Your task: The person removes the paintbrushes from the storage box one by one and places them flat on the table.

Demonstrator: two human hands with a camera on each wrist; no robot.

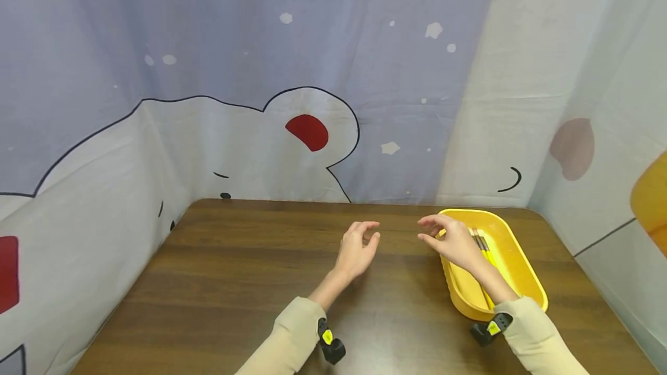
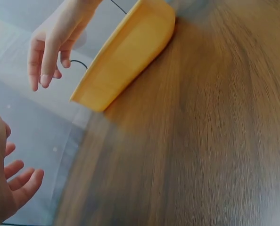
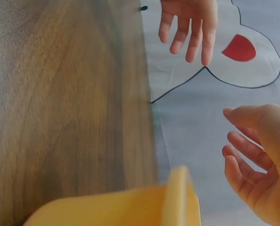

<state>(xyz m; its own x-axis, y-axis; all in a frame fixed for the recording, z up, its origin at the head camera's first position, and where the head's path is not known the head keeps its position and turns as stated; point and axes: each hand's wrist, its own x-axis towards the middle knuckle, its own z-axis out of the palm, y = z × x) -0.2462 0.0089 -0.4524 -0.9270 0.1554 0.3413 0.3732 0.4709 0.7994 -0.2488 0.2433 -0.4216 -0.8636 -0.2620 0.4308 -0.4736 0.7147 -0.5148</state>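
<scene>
Both hands are raised above the wooden table, facing each other with a gap between them. My left hand (image 1: 358, 249) is over the middle of the table, fingers loosely bent and holding nothing. Farther right, my right hand (image 1: 454, 243) hovers over the left rim of a yellow tray (image 1: 526, 274), its thumb apart from the fingers and nothing between them. Inside the tray lie several yellow-handled paintbrushes (image 1: 483, 243), partly hidden by the right hand and forearm. In the left wrist view, the tray's side wall (image 2: 126, 54) stands on the tabletop below the right hand.
The brown wooden table (image 1: 234, 282) reaches back to a printed curtain (image 1: 396, 85), which also hangs along the left and right sides. A small black camera is strapped to each wrist over light sleeves (image 1: 297, 331).
</scene>
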